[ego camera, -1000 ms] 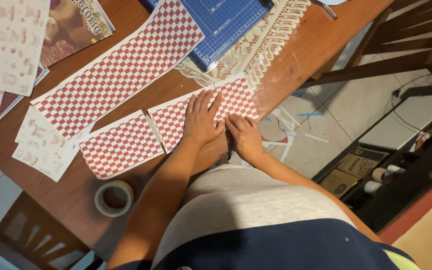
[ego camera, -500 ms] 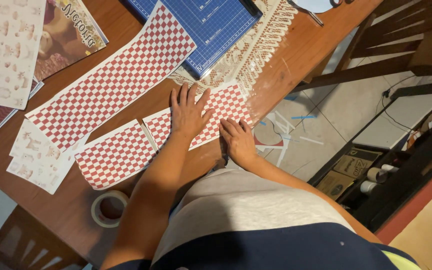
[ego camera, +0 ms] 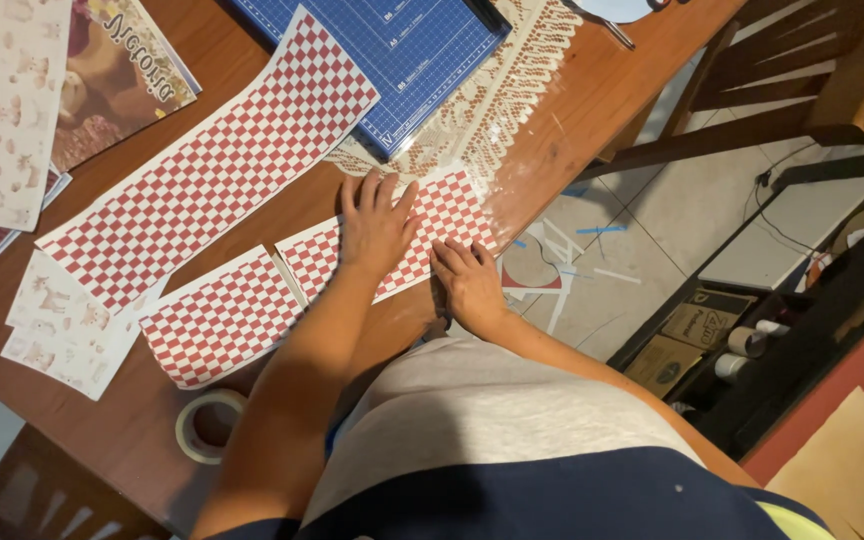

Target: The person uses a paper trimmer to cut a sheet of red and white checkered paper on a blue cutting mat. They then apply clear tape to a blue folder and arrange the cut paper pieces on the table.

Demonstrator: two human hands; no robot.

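I see my left hand (ego camera: 377,225) spread flat, fingers open, pressing on the small red-and-white checkered paper sheet (ego camera: 422,225), which lies at the near right edge of the brown wooden table (ego camera: 592,90). My right hand (ego camera: 472,280) rests palm-down on the sheet's lower edge, fingers loosely extended, gripping nothing. A second small checkered piece (ego camera: 222,315) sits just beside it on the left, a narrow gap between them. The long checkered strip (ego camera: 212,170) lies above, its end over the blue gridded cutting mat (ego camera: 402,50). A roll of pale tape (ego camera: 207,425) sits near the table's lower edge. Compared with half a second ago, my left hand has slid slightly up the sheet, fingers wider.
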